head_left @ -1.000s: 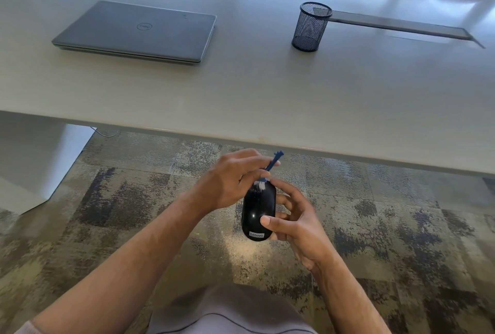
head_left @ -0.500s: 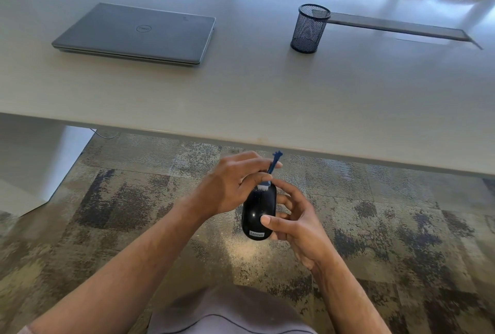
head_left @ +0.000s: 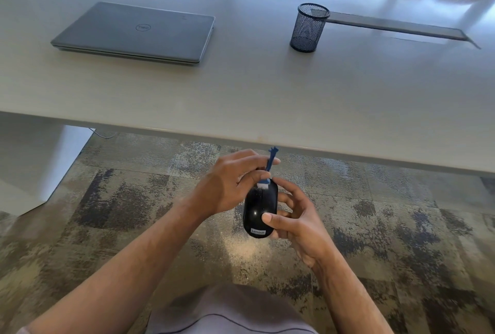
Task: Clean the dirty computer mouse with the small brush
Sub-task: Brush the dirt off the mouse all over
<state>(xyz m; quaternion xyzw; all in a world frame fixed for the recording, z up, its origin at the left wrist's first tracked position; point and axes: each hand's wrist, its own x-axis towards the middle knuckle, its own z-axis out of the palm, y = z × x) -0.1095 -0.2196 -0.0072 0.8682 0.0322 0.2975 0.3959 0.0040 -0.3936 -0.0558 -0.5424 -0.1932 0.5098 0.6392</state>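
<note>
The left hand point(head_left: 225, 186) pinches the thin blue handle of the small brush point(head_left: 268, 167) in its fingers, white bristles touching the far end of the mouse point(head_left: 259, 209). The right hand point(head_left: 297, 219) grips that glossy black, oval mouse, thumb across its back and fingers curled beneath, mostly hidden. Both are held above mottled carpet point(head_left: 134, 199), in front of the smooth pale desk point(head_left: 254, 92), which carries a closed grey laptop point(head_left: 136, 33) and a round mesh cup point(head_left: 309, 27).
</note>
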